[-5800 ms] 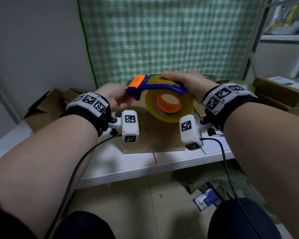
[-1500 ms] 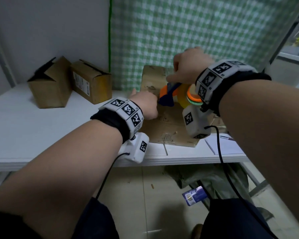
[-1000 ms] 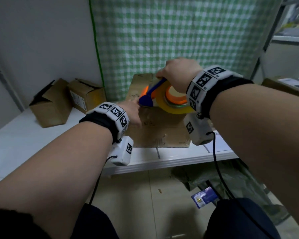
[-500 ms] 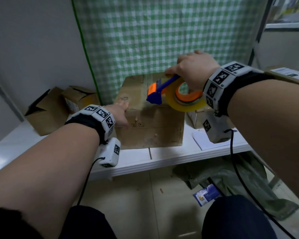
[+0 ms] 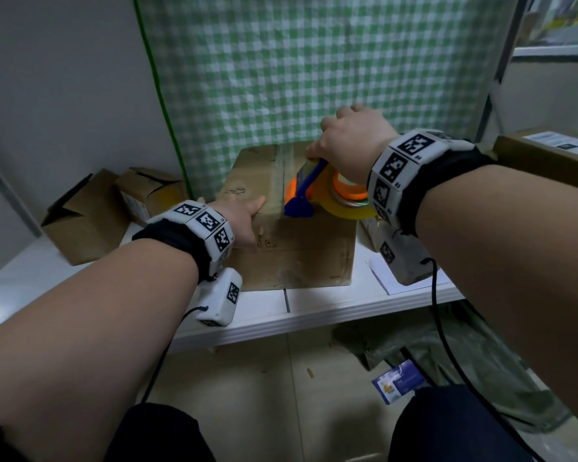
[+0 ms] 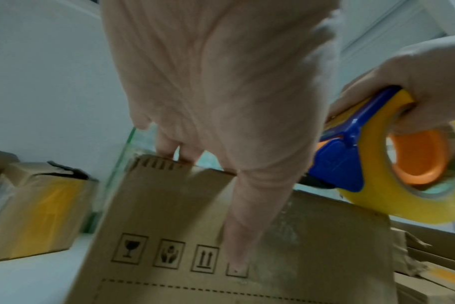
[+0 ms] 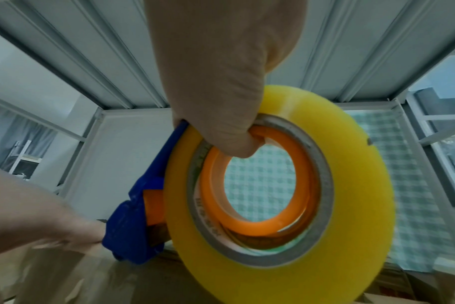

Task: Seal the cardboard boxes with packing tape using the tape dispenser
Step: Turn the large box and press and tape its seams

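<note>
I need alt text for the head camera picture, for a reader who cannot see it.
A right hand pulls a blue and orange tape dispenser along the top seam of a cardboard box on a white shelf, while the left hand steadies the box's near edge.

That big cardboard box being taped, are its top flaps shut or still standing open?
Shut. The cardboard box has its flaps lying flat, the left hand presses on them, and the tape dispenser rides along the top seam.

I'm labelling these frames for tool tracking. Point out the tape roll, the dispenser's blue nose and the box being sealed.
tape roll (image 7: 356, 185), right wrist view, yellow side face.
blue nose (image 5: 298, 208), head view, front end.
box (image 5: 301, 255), head view, front wall.
</note>
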{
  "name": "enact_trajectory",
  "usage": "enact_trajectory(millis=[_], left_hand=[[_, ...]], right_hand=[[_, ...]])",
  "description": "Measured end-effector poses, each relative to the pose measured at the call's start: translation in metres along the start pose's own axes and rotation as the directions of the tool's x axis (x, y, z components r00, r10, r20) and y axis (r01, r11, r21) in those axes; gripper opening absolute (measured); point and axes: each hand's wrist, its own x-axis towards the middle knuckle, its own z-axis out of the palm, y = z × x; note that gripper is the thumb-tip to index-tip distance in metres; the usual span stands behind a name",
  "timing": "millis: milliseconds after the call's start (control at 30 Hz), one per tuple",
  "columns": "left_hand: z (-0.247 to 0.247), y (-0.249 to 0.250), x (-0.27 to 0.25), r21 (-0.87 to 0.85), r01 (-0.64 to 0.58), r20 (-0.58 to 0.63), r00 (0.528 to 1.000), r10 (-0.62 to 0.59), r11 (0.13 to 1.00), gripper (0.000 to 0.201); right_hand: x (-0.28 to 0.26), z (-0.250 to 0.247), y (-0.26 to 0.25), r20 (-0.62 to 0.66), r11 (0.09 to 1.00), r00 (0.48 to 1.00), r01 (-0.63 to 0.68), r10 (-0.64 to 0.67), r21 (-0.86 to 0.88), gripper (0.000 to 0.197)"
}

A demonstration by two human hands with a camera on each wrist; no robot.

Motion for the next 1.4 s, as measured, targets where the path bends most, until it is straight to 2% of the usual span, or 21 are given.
enact_trajectory(millis=[100,233,300,433,567,767,1000,1100,1233,1400], left_hand=[[0.001,0.010,0.008,0.027,-0.023,-0.083,0.996,0.025,0.999,0.088],[0.010,0.019,0.018,0.068,-0.155,-0.330,0.929,0.168,0.986,0.037],[0.016,0.020,0.021,0.014,-0.191,-0.393,0.901,0.181,0.981,0.030],[0.022,0.013,0.023,-0.034,-0.219,-0.445,0.877,0.182,0.975,0.027],[0.027,-0.006,0.023,-0.050,-0.191,-0.462,0.875,0.147,0.980,0.025],[0.032,-0.045,0.018,-0.095,-0.048,-0.420,0.907,0.004,0.994,0.035],[0.020,-0.026,0.025,-0.006,-0.036,-0.329,0.944,0.032,0.999,0.012],[0.015,-0.013,0.028,0.035,-0.098,-0.308,0.946,0.104,0.995,0.008],[0.018,-0.009,0.026,0.048,-0.151,-0.356,0.921,0.158,0.987,0.030],[0.023,-0.019,0.030,-0.018,-0.153,-0.375,0.917,0.136,0.988,0.025]], right_hand=[[0.001,0.005,-0.003,0.019,1.000,1.000,-0.011,0.012,-0.029,0.036],[0.001,0.005,-0.003,0.045,0.999,0.998,-0.034,0.033,0.013,0.042],[0.002,0.003,-0.004,0.053,0.999,0.998,-0.044,0.044,0.013,0.041],[0.006,-0.005,-0.011,0.073,0.998,0.996,-0.055,0.054,0.016,0.037],[0.011,-0.017,-0.025,0.080,0.999,0.995,-0.054,0.054,-0.003,0.033],[0.027,-0.032,-0.043,0.088,0.997,0.994,-0.069,0.067,0.020,0.025],[0.026,-0.026,-0.039,0.079,0.995,0.994,-0.086,0.082,0.045,0.027],[0.026,-0.024,-0.040,0.062,0.993,0.993,-0.101,0.097,0.057,0.025],[0.026,-0.026,-0.042,0.058,0.991,0.993,-0.111,0.107,0.071,0.023],[0.024,-0.037,-0.047,0.098,0.992,0.990,-0.112,0.105,0.066,0.027]])
